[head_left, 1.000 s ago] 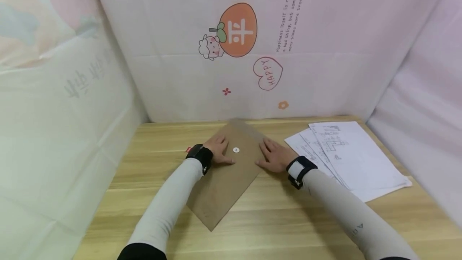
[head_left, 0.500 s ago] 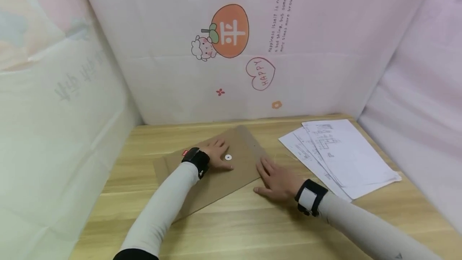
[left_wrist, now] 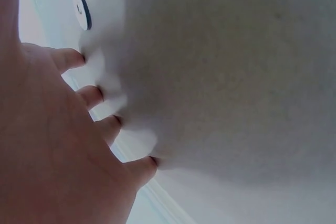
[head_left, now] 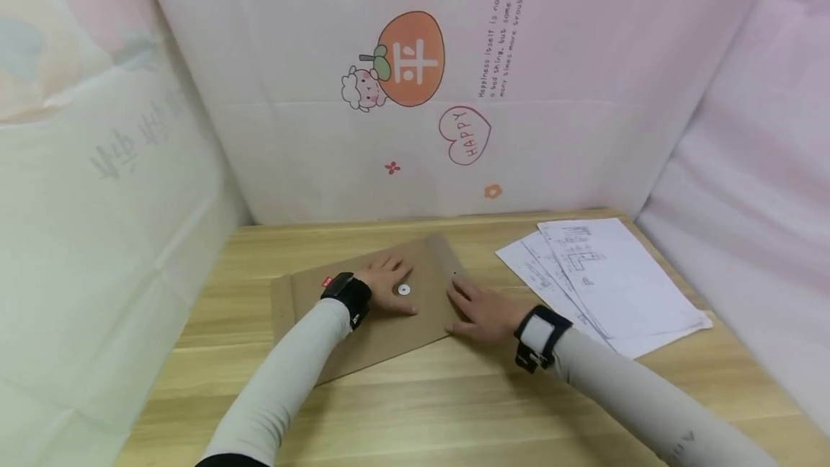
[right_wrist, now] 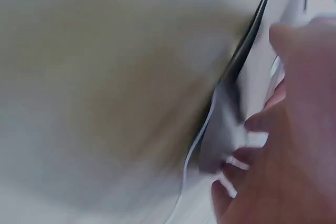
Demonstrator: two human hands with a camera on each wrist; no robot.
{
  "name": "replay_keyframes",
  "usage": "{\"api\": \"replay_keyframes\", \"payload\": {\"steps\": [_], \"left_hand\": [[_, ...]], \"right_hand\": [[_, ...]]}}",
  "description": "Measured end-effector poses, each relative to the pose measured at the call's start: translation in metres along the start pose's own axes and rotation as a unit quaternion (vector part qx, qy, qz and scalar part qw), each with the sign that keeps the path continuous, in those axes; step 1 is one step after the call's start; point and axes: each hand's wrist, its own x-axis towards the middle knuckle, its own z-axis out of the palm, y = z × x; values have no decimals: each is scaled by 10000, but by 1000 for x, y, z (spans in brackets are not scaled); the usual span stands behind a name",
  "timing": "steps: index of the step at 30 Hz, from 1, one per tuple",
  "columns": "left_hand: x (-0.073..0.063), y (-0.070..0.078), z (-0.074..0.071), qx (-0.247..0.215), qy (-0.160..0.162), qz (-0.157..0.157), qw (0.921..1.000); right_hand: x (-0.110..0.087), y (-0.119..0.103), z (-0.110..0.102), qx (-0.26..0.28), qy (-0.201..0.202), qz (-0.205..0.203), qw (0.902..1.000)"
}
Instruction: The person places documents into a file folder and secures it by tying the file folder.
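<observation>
A brown kraft-paper document envelope [head_left: 389, 341] lies slanted on the table, with a white round button [head_left: 404, 290] on its upper face. My left hand [head_left: 386, 284] rests on the envelope just left of that button, fingers spread and fingertips touching the paper. At the envelope's right end, my right hand [head_left: 483, 312] touches the flap [head_left: 444, 254]. In the right wrist view, its loosely bent fingers are beside the flap's edge, and a thin pale string [right_wrist: 185, 171] trails from there. A small red mark [head_left: 327, 282] shows near my left wrist.
To the right lies a fanned stack of white papers [head_left: 622, 287] with printed drawings, close to my right forearm. The wooden table [head_left: 415, 409] ends at a printed cloth backdrop [head_left: 292, 157], with cloth also hanging at both sides.
The envelope has turned clockwise, its near corner swinging left, so it lies more crosswise. My right hand drew back from the far edge, then came in against the flap; the left stayed on top.
</observation>
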Motion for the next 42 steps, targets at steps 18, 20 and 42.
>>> {"api": "replay_keyframes", "payload": {"steps": [18,20,42], "left_hand": [[7,1,-2,-89,-136,387,9991],[7,2,-2,-65,-133,457,9988],[16,25,38,529,-360,1044,9925]], "right_hand": [[12,20,0,-526,78,92,9985],[5,18,2,-639,120,120,9978],[-72,-6,24,-708,573,181,9957]]}}
